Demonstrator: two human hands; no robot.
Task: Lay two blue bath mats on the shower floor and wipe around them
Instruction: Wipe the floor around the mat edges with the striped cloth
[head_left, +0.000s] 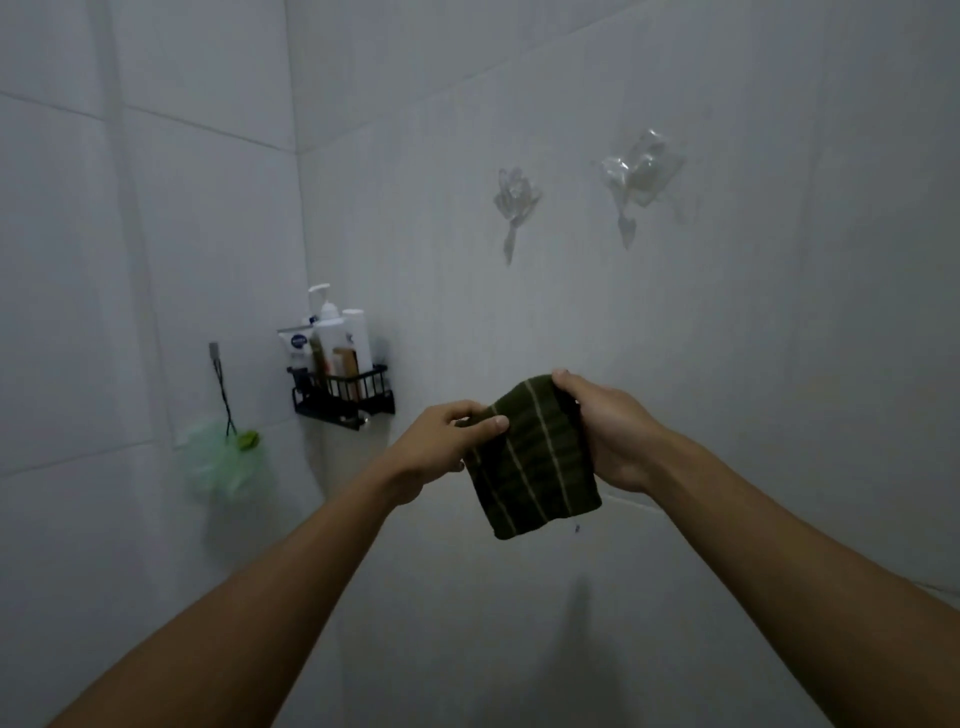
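Wall: white tiles (727, 364) behind both hands.
Cloth: green cloth (535, 467), folded, between the hands.
Left hand (441, 447): pinches its left edge.
Right hand (613, 431): grips its top right.

Left arm (249, 587): mine, bare to the frame edge, no sleeve.
Right arm (779, 545): bare, no sleeve.

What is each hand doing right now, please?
Left hand: pinches the left edge of the dark green striped cloth.
Right hand: grips the cloth's upper right edge.
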